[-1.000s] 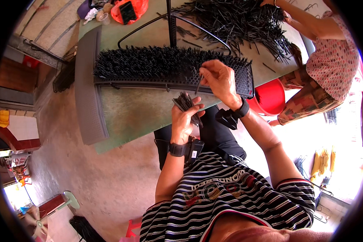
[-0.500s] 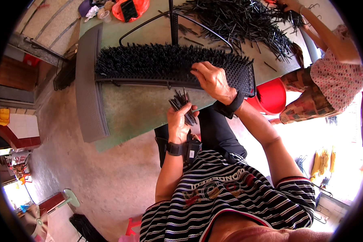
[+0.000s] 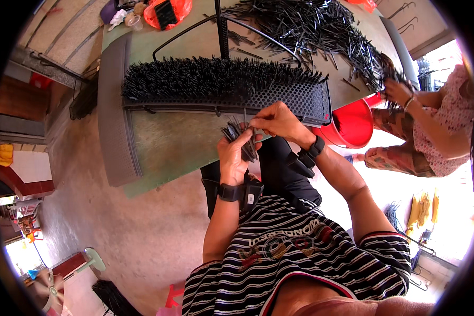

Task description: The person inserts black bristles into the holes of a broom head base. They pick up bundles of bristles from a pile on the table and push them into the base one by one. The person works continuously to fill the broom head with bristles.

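My left hand (image 3: 231,160) is closed round a bundle of thin black strips (image 3: 235,129), held upright below the front edge of a rack. Beside it, my right hand (image 3: 280,122) pinches at the bundle's edge; the fingertips partly hide the strip between them. The rack holds a long black perforated panel (image 3: 295,99). Dense black strips (image 3: 179,76) stick up out of its holes over the left and along the back, while bare holes show at the front right.
A large heap of loose black strips (image 3: 310,26) covers the table's far right. Grey ribbed sheets (image 3: 113,110) lie at the left, and a red bucket (image 3: 355,124) stands at the right. Beyond it a co-worker's hands (image 3: 400,95) hold black strips. An orange bag (image 3: 181,10) lies far left.
My right hand has come down from the panel to the bundle in my left hand, which stays put. The co-worker's hands have moved from the heap's far side toward the bucket.
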A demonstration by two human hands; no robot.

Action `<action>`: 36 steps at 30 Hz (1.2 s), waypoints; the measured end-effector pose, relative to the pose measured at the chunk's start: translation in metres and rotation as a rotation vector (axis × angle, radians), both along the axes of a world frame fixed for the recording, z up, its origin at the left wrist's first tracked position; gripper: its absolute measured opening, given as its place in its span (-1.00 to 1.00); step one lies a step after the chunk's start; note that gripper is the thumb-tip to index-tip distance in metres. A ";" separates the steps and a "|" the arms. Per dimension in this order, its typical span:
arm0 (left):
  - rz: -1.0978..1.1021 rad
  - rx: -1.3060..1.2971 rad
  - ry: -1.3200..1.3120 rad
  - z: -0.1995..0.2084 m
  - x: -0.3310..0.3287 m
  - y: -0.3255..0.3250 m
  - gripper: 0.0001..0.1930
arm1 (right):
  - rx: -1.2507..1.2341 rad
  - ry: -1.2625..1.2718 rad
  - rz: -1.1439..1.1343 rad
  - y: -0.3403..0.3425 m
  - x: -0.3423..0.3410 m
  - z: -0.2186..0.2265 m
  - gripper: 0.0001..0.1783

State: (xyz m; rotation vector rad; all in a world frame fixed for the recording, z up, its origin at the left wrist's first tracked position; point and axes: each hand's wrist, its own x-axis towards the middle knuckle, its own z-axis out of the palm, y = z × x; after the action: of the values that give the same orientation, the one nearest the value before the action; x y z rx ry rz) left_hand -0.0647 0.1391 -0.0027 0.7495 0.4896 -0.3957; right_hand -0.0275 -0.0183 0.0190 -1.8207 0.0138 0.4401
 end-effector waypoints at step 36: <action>-0.070 0.058 -0.027 -0.019 -0.015 0.004 -0.76 | 0.054 -0.659 -0.480 0.019 -0.010 0.017 -0.84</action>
State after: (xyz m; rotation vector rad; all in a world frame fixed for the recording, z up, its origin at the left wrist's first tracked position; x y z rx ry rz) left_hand -0.0801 0.1436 -0.0214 0.8290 0.4522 -0.4371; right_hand -0.0370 0.0004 0.0356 -1.7590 -0.0154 -0.4977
